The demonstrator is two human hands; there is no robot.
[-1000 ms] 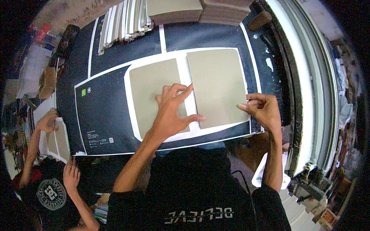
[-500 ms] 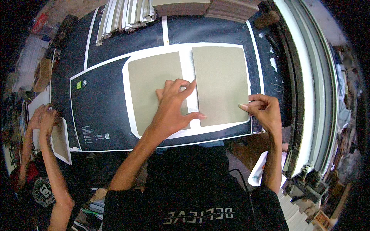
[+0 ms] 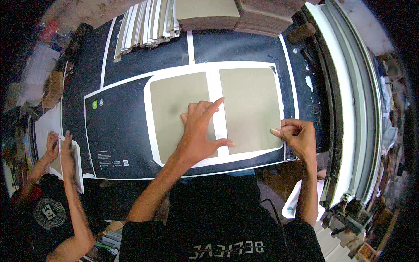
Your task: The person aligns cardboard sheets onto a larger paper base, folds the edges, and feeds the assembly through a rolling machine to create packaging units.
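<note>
Two grey-beige boards lie side by side on a white-bordered sheet, separated by a white strip (image 3: 214,87). My left hand (image 3: 198,131) has its fingers apart, over the gap and the lower right part of the left board (image 3: 174,96). Its index fingertip meets the left edge of the right board (image 3: 251,100), and its thumb rests near that board's lower left corner. My right hand (image 3: 301,135) pinches the right board at its right edge, thumb on top and the other fingers curled at the side.
The dark printed sheet (image 3: 118,126) extends left. Stacked boards (image 3: 207,13) and a row of pale strips (image 3: 148,26) stand at the back. A long metal-edged machine (image 3: 349,109) borders the right. At left, a co-worker's hands (image 3: 65,150) hold a white-edged panel (image 3: 78,170).
The right board now lies flatter, and its top edge sits slightly lower on the white area. Both my hands keep their grip positions. The co-worker's hands have moved apart over their panel.
</note>
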